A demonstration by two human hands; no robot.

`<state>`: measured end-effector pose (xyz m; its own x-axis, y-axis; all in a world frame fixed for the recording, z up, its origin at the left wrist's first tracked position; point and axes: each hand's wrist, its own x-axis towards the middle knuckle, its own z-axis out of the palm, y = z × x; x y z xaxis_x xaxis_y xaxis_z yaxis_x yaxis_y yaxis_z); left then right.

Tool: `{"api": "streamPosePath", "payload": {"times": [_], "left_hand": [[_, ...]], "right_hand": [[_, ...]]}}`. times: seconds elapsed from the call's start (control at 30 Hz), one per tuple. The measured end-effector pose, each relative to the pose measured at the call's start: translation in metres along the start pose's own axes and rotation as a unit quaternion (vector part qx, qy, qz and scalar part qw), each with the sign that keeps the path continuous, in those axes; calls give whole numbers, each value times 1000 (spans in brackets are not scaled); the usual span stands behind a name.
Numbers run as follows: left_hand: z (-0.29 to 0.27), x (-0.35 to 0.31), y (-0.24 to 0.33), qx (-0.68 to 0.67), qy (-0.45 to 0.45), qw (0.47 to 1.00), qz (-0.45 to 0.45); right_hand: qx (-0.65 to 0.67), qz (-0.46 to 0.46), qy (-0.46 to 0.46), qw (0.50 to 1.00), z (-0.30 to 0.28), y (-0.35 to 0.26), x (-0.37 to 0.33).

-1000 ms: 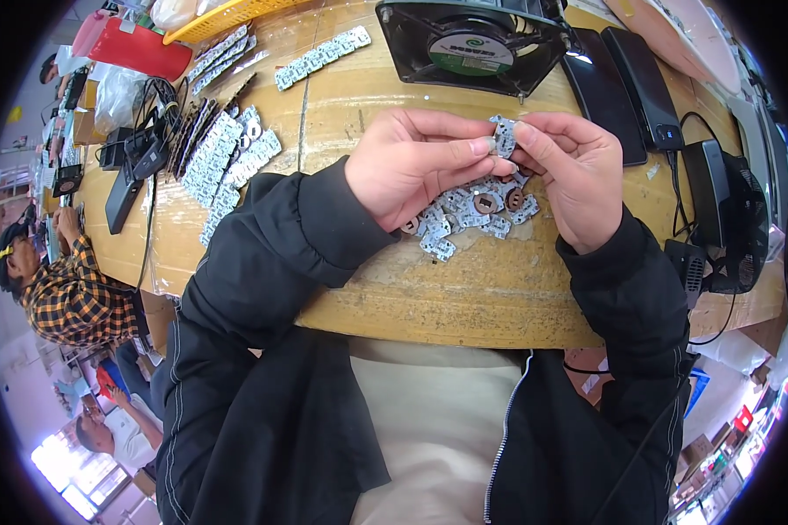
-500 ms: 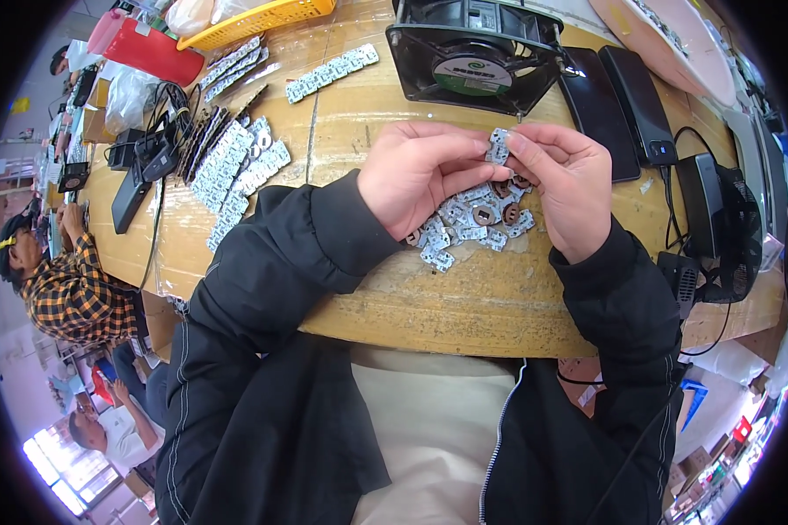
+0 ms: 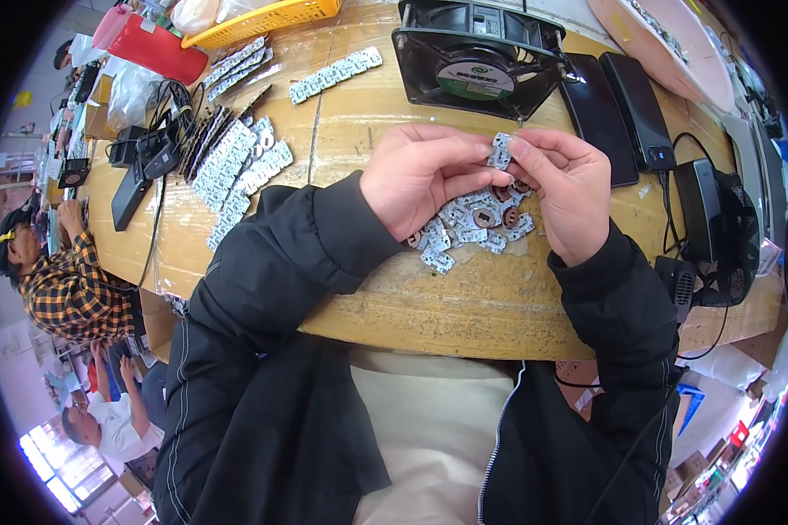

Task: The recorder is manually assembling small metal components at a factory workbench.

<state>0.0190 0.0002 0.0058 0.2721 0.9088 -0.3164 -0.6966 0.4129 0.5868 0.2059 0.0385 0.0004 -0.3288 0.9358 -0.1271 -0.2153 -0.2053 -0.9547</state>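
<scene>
Between my two hands I hold a small white circuit board (image 3: pixel 499 150), upright above a pile. The fingertips of my left hand (image 3: pixel 425 171) pinch its left side. On its right side, the thumb and forefinger of my right hand (image 3: pixel 572 188) are closed. Under and between the hands lies a heap of small loose circuit boards (image 3: pixel 473 229), some with round brown parts showing. My hands hide part of the heap. Farther left on the table rest several strips of joined circuit boards (image 3: pixel 228 166), and one more board strip (image 3: pixel 335 75) lies alone toward the back.
A black fan (image 3: pixel 481 66) stands behind my hands. Right of it lie two dark flat devices (image 3: pixel 635 114) and a pink basin (image 3: pixel 674 44). Black adapters with cables (image 3: pixel 140 175), a red bottle (image 3: pixel 159 51) and a yellow basket (image 3: pixel 263 24) occupy the left. Other people sit beyond the table's left side.
My hands keep nearly the same pose, still pinching the small board. At the far left, the person in white has raised their arms.
</scene>
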Motion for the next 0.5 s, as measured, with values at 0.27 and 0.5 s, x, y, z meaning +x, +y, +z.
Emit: {"api": "streamPosePath", "payload": {"times": [0.27, 0.5], "left_hand": [[-1, 0, 2, 31, -16, 999, -13], [-7, 1, -1, 37, -24, 999, -8]], "right_hand": [[-20, -1, -4, 1000, 0, -2, -2], [-23, -2, -4, 1000, 1, -1, -3]]}}
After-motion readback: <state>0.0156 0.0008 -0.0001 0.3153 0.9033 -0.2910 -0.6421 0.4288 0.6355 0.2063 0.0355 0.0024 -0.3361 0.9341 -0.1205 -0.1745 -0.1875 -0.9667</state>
